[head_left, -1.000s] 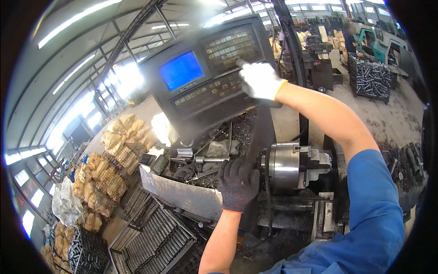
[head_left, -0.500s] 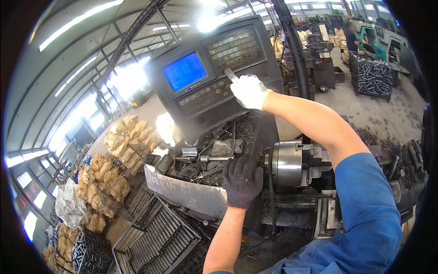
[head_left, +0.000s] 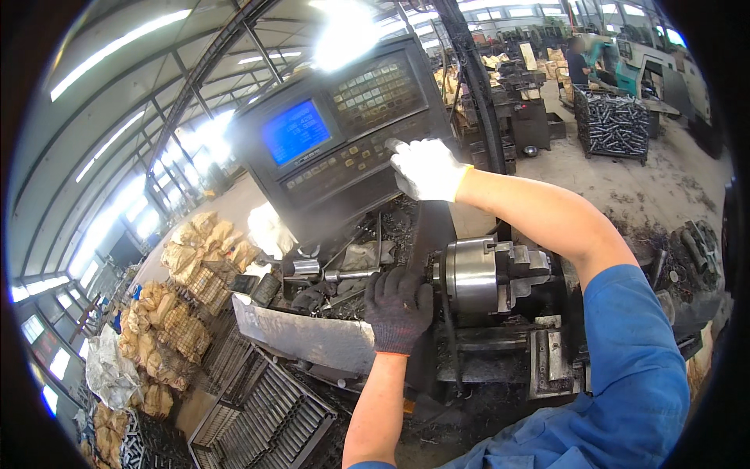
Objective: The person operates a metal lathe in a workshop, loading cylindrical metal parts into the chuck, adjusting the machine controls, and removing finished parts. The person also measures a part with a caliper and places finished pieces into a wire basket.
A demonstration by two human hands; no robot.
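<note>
My right hand (head_left: pixel 426 170), in a white glove with dark finger ends, reaches to the lower right of a dark machine control panel (head_left: pixel 258 168). Its index finger points at the panel's lower controls; the other fingers are partly hidden. Blue light fills the panel's screen (head_left: pixel 297 133). My left hand (head_left: pixel 399 309), in a black knit glove, lies flat with fingers spread on the machine's dark edge, holding nothing visible. Just right of it sits a shiny lathe chuck (head_left: pixel 472 275) with stepped jaws. A metal rod tool (head_left: pixel 349 275) lies in the tray to its left.
Below left stands a metal crate (head_left: pixel 269 414) with rows of rods. Beyond it are stacked tan sacks (head_left: pixel 160 320). A wire bin of metal parts (head_left: pixel 613 123) stands at the far right, near another person (head_left: pixel 576 66). Dark shavings litter the tray and floor.
The view has shifted, so the scene sits further left. My right index finger has moved lower on the panel, and the screen's display differs. My left hand stays on the machine edge.
</note>
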